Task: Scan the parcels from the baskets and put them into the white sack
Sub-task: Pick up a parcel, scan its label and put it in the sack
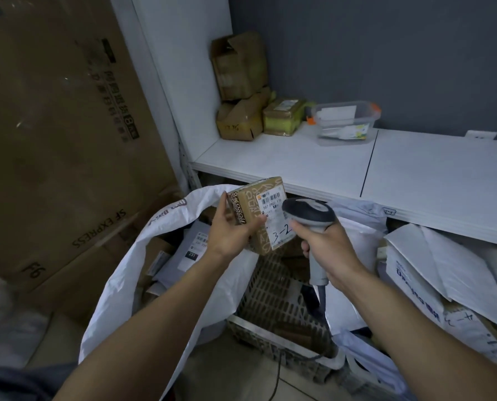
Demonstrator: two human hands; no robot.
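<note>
My left hand (232, 229) grips a small brown taped parcel (251, 211) with a white barcode label marked "3-2", held up over the gap between sack and basket. My right hand (325, 241) grips the handle of a grey barcode scanner (309, 212), whose head sits right in front of the label. Below left, the white sack (154, 227) stands open with several parcels inside. A slatted plastic basket (273, 287) stands under my hands, holding brown parcels.
A white shelf (415, 169) runs behind, carrying cardboard boxes (240, 82) and a clear plastic tub (344, 121). Large flattened cartons (53, 140) lean at the left. White mailer bags and boxes (432, 273) pile up at the right under the shelf.
</note>
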